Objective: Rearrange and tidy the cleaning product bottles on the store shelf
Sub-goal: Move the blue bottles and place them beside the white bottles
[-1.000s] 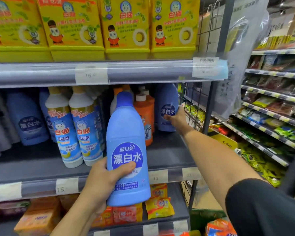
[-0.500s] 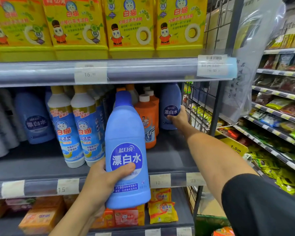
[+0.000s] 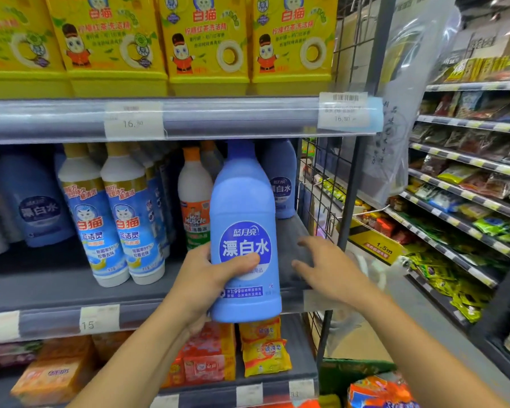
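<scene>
My left hand (image 3: 209,278) grips a tall blue bleach bottle (image 3: 245,231) upright, in front of the middle shelf's front edge (image 3: 50,322). My right hand (image 3: 327,266) hovers just right of that bottle with spread fingers and holds nothing. At the shelf's far right stands another blue bleach bottle (image 3: 281,178), deep against the wire side panel. Behind the held bottle is a white bottle with an orange cap (image 3: 193,198). Two white-and-blue cleaner bottles (image 3: 115,219) stand left of it. A further blue bleach bottle (image 3: 33,201) sits at the far left.
Yellow detergent jugs (image 3: 203,45) fill the top shelf. Orange and yellow soap packs (image 3: 262,348) lie on the lower shelf. A wire grid panel (image 3: 321,184) closes the shelf's right end. Snack shelves (image 3: 468,184) line the aisle on the right.
My right hand let go of the far-right blue bottle and pulled back toward me, now open beside the held bottle. The held bottle shifted right, in front of the orange-capped bottles.
</scene>
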{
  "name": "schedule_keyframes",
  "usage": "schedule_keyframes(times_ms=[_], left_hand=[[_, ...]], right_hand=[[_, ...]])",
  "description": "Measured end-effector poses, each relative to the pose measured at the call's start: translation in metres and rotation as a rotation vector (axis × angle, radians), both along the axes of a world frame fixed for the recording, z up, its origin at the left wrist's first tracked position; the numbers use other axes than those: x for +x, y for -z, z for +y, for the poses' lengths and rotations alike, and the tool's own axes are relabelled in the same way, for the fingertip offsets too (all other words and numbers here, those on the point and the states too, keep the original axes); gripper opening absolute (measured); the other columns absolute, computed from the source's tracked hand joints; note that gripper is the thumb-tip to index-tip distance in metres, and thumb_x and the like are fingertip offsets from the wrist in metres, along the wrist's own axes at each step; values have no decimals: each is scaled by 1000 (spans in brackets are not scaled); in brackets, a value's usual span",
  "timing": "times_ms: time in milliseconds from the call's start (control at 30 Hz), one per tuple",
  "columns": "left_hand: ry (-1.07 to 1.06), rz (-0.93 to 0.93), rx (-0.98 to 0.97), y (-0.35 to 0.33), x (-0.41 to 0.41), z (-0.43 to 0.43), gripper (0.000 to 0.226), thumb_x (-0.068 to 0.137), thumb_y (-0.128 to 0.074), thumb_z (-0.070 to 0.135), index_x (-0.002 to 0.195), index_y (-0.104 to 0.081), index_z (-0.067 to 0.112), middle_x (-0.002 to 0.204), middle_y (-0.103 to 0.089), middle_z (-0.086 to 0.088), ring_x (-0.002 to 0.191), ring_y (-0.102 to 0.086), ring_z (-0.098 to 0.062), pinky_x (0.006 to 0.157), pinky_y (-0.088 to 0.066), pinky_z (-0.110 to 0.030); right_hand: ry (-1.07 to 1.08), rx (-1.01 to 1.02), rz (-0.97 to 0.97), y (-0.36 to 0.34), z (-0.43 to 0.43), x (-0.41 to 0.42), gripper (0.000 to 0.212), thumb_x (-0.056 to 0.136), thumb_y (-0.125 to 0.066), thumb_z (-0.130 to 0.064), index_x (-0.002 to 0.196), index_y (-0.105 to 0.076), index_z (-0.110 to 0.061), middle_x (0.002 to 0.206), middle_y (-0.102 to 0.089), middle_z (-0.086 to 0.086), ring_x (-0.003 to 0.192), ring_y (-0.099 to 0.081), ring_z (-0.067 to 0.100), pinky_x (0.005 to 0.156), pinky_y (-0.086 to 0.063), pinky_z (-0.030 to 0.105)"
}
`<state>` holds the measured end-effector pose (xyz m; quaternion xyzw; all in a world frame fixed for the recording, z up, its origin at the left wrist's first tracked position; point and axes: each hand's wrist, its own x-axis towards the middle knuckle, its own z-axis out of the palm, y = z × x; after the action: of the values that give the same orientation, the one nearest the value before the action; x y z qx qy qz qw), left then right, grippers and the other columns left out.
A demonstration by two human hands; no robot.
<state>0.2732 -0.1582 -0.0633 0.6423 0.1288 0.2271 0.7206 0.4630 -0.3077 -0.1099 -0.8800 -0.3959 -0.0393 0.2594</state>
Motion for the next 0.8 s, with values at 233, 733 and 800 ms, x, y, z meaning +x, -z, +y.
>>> schedule_keyframes(times_ms=[233,733,800], left_hand=[[67,6,-4,-7,55,-10,29,67,-81,8,95,-71,8,90,-77,-9,77,-74,-22,62,-59,-32],[-5,70,35,19,143,11,49,65,-81,-5,102,-62,21,106,-72,-3,105,-66,-25,93,-52,-40],[21,77,59,20,144,12,46,65,-82,-3,98,-63,24,100,-73,4,105,-66,-22,94,-50,-37]], right_hand=[[-65,58,-369,53,-41,-35,63,83,-52,-62,129,-53,-19,129,-57,-2,122,-50,17,106,-38,38],[-25,253,-255,71,-29,-27,61,64,-80,-49,114,-56,-23,117,-59,-5,115,-50,16,99,-35,28],[-28,252,-245,71,-30,-28,61,65,-80,-49,116,-56,-23,118,-59,-5,116,-49,16,101,-36,31]])
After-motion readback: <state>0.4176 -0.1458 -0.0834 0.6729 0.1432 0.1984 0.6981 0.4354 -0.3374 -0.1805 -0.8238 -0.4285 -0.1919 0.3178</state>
